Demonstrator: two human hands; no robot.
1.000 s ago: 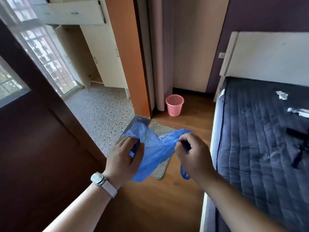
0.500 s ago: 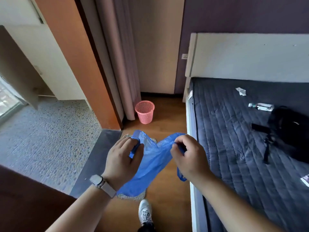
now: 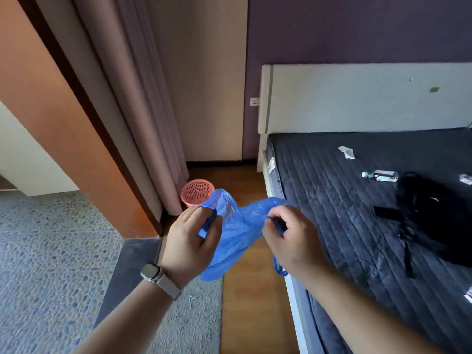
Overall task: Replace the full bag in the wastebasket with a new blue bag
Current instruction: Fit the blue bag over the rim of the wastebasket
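Blue thin plastic bag [image 3: 233,236] hangs between both grips: left hand [image 3: 190,241] and right hand [image 3: 291,238] each pinch its rim shut. The pink mesh wastebasket [image 3: 198,191] stands far ahead, slightly left, nearer the left hand, seemingly unlined.

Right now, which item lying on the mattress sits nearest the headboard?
The crumpled white paper, nearest the headboard. The plastic bottle and black bag lie farther down.
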